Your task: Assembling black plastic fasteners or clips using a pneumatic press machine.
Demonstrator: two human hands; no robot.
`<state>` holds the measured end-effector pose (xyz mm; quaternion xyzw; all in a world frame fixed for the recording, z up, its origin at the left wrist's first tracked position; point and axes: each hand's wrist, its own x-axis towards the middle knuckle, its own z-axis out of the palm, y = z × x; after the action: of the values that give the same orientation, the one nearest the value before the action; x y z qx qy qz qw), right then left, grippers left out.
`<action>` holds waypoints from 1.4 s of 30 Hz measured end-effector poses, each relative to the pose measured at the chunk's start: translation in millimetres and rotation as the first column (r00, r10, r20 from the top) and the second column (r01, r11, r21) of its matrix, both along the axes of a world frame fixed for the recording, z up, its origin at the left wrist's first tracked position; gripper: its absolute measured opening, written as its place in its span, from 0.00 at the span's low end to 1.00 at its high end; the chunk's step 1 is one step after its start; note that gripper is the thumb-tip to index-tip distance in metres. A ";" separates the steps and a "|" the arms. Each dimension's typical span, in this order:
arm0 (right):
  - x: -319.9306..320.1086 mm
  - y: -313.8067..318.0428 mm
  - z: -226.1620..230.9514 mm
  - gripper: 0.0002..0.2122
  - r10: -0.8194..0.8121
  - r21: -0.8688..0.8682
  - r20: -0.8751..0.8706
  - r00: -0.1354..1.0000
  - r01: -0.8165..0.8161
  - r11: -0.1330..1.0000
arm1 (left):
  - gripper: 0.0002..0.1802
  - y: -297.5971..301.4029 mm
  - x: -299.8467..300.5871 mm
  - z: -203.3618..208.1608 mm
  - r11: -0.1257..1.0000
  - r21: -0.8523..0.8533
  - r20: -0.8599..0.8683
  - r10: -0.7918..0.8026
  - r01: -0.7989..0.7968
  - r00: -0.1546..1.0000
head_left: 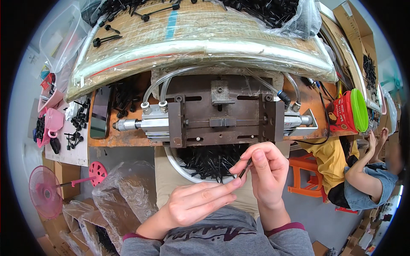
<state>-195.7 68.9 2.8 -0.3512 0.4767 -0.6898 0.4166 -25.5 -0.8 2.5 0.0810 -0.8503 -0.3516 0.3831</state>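
— Black pin, thin and short: where is it?

— Pinched between the fingertips of both hands, just in front of the white bowl full of the same black pins, below the metal press jig on the counter.

— And the hands?

— The right hand is curled, thumb and forefinger closed on the pin's upper end. The left hand lies flatter, fingers stretched out together, its fingertips meeting the pin's lower end.

— Anything else close by?

— Clear hoses loop from the jig's cylinders. A pink fan stands on the floor to the left, and another person sits to the right.
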 end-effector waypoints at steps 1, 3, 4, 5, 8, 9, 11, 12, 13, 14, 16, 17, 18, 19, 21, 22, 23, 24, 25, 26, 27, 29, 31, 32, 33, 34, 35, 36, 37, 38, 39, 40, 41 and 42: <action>0.6 0.0 -0.4 0.10 -0.012 0.000 -0.013 1.000 0.012 1.000 | 0.16 -0.6 0.4 1.0 1.000 -0.006 0.005 -0.008 0.008 1.000; 0.5 1.0 -1.7 0.10 -0.011 -0.008 0.003 1.000 0.011 1.000 | 0.16 -0.6 -0.2 1.4 1.000 -0.010 0.008 -0.010 0.011 1.000; 0.6 1.1 -2.7 0.10 -0.007 -0.012 0.013 1.000 0.007 1.000 | 0.16 0.1 -0.5 0.3 1.000 -0.009 0.007 -0.001 0.001 1.000; 0.3 1.8 -2.3 0.10 0.000 -0.011 0.021 1.000 0.001 1.000 | 0.16 0.6 -0.6 -0.7 1.000 -0.007 0.007 0.008 -0.008 1.000; -0.8 3.9 -0.6 0.10 0.012 -0.016 0.026 1.000 -0.011 1.000 | 0.16 1.5 0.7 -2.5 1.000 -0.014 0.009 0.005 -0.005 1.000; -1.0 3.2 -1.6 0.09 0.012 -0.024 0.016 1.000 -0.012 1.000 | 0.16 1.4 1.0 -2.4 1.000 -0.018 0.013 0.006 -0.005 1.000; -0.8 3.0 -1.8 0.09 0.004 -0.022 -0.003 1.000 -0.004 1.000 | 0.16 0.9 1.6 -2.0 1.000 -0.025 0.020 0.008 -0.007 1.000; -0.3 3.6 0.0 0.09 -0.005 -0.013 -0.012 1.000 0.005 1.000 | 0.16 0.4 1.5 -1.4 1.000 -0.027 0.023 0.004 -0.004 1.000; 0.5 4.1 1.2 0.09 -0.013 -0.002 -0.021 1.000 0.013 1.000 | 0.16 -0.2 1.8 -0.7 1.000 -0.027 0.027 0.003 -0.002 1.000; 1.0 4.3 1.6 0.09 -0.025 -0.007 -0.041 0.999 0.025 1.000 | 0.16 -0.6 1.9 -0.4 1.000 -0.027 0.031 0.001 0.000 1.000; 1.7 4.9 2.3 0.08 -0.049 -0.020 -0.081 0.996 0.048 0.999 | 0.16 -0.8 1.8 -0.7 0.999 -0.033 0.023 0.005 -0.004 1.000; 2.3 4.7 3.0 0.08 -0.059 -0.016 -0.097 0.994 0.058 0.998 | 0.16 -0.8 1.7 -0.6 0.999 -0.037 0.020 0.007 -0.006 1.000; 3.1 4.3 3.7 0.08 -0.068 -0.013 -0.114 0.991 0.067 0.998 | 0.16 -0.7 2.2 -0.5 0.999 -0.040 0.022 0.008 -0.007 1.000; 3.3 4.1 3.9 0.08 -0.078 -0.010 -0.131 0.988 0.077 0.997 | 0.16 -1.0 2.6 -0.3 0.999 -0.045 0.024 0.009 -0.008 1.000; 3.0 4.4 2.9 0.07 -0.084 -0.010 -0.130 0.988 0.084 0.996 | 0.16 -1.2 3.1 -0.8 0.999 -0.053 0.025 0.012 -0.010 1.000; 2.7 4.4 2.4 0.07 -0.087 -0.011 -0.129 0.988 0.087 0.996 | 0.16 -1.3 3.1 -1.6 0.998 -0.058 0.024 0.013 -0.012 1.000; 2.2 4.5 2.0 0.07 -0.079 -0.018 -0.140 0.987 0.078 0.997 | 0.16 -1.3 2.9 -2.1 0.998 -0.062 0.024 0.015 -0.013 1.000; 1.6 4.6 1.6 0.07 -0.071 -0.024 -0.151 0.986 0.069 0.997 | 0.16 -1.4 2.4 -2.3 0.998 -0.062 0.023 0.013 -0.011 1.000; 1.3 4.9 1.1 0.07 -0.064 -0.030 -0.161 0.985 0.060 0.998 | 0.16 -1.8 2.0 -2.6 0.998 -0.061 0.023 0.010 -0.008 1.000; 1.5 4.9 2.0 0.09 -0.051 -0.017 -0.181 0.982 0.049 0.999 | 0.16 -1.9 1.6 -2.8 0.998 -0.060 0.022 0.007 -0.006 1.000; 2.3 4.8 4.1 0.10 -0.037 -0.005 -0.201 0.979 0.037 0.999 | 0.16 -1.7 1.1 -2.5 0.998 -0.055 0.025 0.007 -0.005 1.000; 2.5 5.1 5.8 0.12 -0.023 0.011 -0.206 0.978 0.026 1.000 | 0.16 -0.7 -0.4 -1.1 0.999 -0.045 0.030 0.005 -0.004 1.000; 2.3 5.5 5.8 0.12 -0.021 0.017 -0.175 0.984 0.025 1.000 | 0.16 -1.1 -1.0 -1.4 0.999 -0.042 0.032 -0.001 0.002 0.999; 1.7 6.0 4.5 0.10 -0.015 -0.004 -0.156 0.988 0.014 1.000 | 0.16 -1.3 -1.3 -1.6 0.999 -0.040 0.034 -0.004 0.005 0.999; 0.8 6.6 2.1 0.09 -0.008 -0.026 -0.138 0.990 0.004 1.000 | 0.16 -1.1 -1.7 -2.0 0.999 -0.035 0.032 -0.002 0.003 0.999; 0.4 7.1 0.5 0.07 0.000 -0.047 -0.119 0.993 -0.006 0.999 | 0.16 -0.7 -1.9 -2.4 1.000 -0.029 0.031 0.000 0.001 1.000; 0.5 7.2 -0.1 0.07 0.002 -0.045 -0.113 0.994 -0.007 0.999 | 0.16 -0.2 -2.1 -2.7 1.000 -0.023 0.030 0.002 -0.001 1.000; 0.7 7.2 -0.6 0.07 0.003 -0.044 -0.106 0.994 -0.008 0.999 | 0.16 0.4 -2.3 -3.1 1.000 -0.016 0.029 0.004 -0.004 1.000; 0.8 6.9 -1.2 0.07 0.005 -0.043 -0.100 0.995 -0.010 0.999 | 0.16 0.8 -2.5 -3.8 1.000 -0.010 0.028 0.007 -0.007 1.000; 0.6 6.8 -1.6 0.07 0.010 -0.041 -0.098 0.995 -0.014 0.999 | 0.16 1.0 -2.5 -4.3 1.000 -0.004 0.027 0.010 -0.010 1.000; 0.2 6.8 -1.9 0.07 0.015 -0.039 -0.096 0.995 -0.019 0.999 | 0.16 0.7 -2.5 -4.1 1.000 -0.002 0.031 0.006 -0.006 1.000; 0.0 6.6 -1.8 0.07 0.020 -0.038 -0.094 0.995 -0.024 0.999 | 0.16 0.1 -2.4 -3.1 1.000 0.000 0.034 0.001 -0.001 0.999; 0.2 6.5 -1.7 0.07 0.025 -0.036 -0.074 0.997 -0.028 0.999 | 0.16 -0.3 -2.3 -2.5 1.000 0.001 0.038 -0.004 0.004 0.999; 0.5 6.5 -1.7 0.07 0.030 -0.034 -0.053 0.998 -0.032 0.999 | 0.16 -0.4 -2.2 -2.6 1.000 0.004 0.037 -0.001 0.001 0.999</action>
<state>-195.2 75.3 1.1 -0.3837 0.4699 -0.6820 0.4085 -27.7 -1.2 -0.1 0.0877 -0.8566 -0.3519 0.3671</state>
